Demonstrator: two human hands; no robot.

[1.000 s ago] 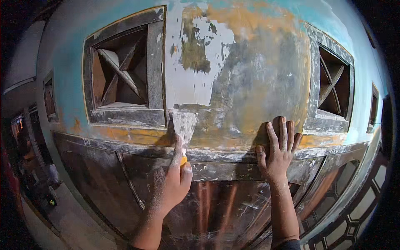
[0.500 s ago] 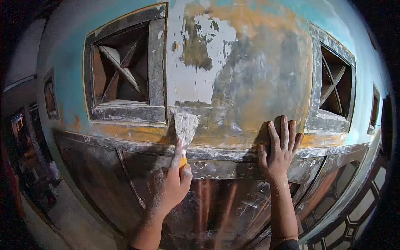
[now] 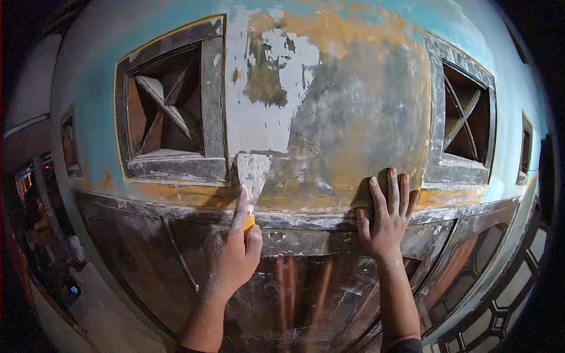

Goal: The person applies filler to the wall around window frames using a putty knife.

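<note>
In the head view, the left hand (image 3: 235,253) has its grip closed around the yellow handle (image 3: 249,222) of a scraper (image 3: 253,176), the index finger (image 3: 240,206) stretched up along the tool toward the blade. The scraper stands nearly upright, its wide, white-smeared blade at the wall (image 3: 359,106), just right of the left frame (image 3: 213,88) near that frame's lower corner, and just below a smooth white coating (image 3: 259,132). The right hand (image 3: 385,229) holds nothing; its grip is wide, with fingers spread and pointing up on the wall, near the lower left corner of the right frame (image 3: 434,117). Grey and ochre stains cover the wall between the frames, both of which have crossed bars. A scuffed wooden rail (image 3: 300,220) runs left to right above dark panels (image 3: 318,300). Pale dust speckles the left hand
</note>
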